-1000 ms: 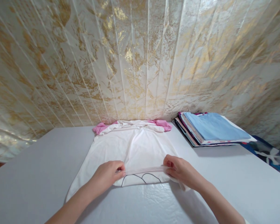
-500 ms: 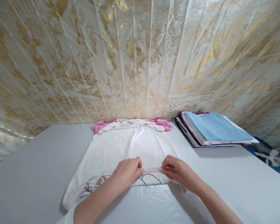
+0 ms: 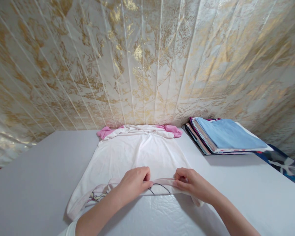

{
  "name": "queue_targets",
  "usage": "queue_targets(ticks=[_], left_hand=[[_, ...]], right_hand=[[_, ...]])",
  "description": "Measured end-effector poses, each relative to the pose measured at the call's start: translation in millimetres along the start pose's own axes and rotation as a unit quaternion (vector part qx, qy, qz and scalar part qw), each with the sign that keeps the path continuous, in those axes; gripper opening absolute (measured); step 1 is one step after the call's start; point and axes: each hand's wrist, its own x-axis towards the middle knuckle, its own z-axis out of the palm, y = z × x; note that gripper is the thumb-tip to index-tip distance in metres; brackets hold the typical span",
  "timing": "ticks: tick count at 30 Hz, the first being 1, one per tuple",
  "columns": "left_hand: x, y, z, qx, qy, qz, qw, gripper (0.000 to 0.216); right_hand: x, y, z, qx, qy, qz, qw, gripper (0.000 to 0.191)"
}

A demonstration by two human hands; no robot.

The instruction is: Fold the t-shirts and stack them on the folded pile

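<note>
A white T-shirt (image 3: 123, 154) with pink sleeves lies spread on the table, its sleeves and collar bunched at the far end. The near hem is turned up, and part of a print with black lines shows on the turned strip. My left hand (image 3: 135, 180) is closed on the hem left of the middle, thumb and fingers pinched together. To the right, my right hand (image 3: 193, 183) pinches the same hem, fingers curled. A stretch of turned-up fabric runs between the two hands. The left end of the hem is crumpled beside my left forearm.
A stack of folded clothes (image 3: 228, 136), light blue on top, sits at the back right of the white table (image 3: 34, 170). Behind the table hangs a gold-patterned curtain (image 3: 137, 65). A dark blue patterned item (image 3: 287, 165) lies past the right edge.
My right hand has shifted slightly right and both hands now pinch the hem more tightly, with the fingers curled in. The shirt stays where it was.
</note>
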Motion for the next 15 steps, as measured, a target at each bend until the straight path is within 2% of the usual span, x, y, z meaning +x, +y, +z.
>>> queue_targets(ticks=[7, 15], left_hand=[[1.4, -0.2, 5.3, -0.014, -0.011, 0.007, 1.0, 0.013], [4.0, -0.4, 8.5, -0.016, -0.007, -0.016, 1.0, 0.009]], right_hand=[[-0.4, -1.0, -0.9, 0.002, -0.011, -0.002, 1.0, 0.013], [1.7, -2.4, 3.9, -0.022, 0.021, 0.029, 0.999, 0.013]])
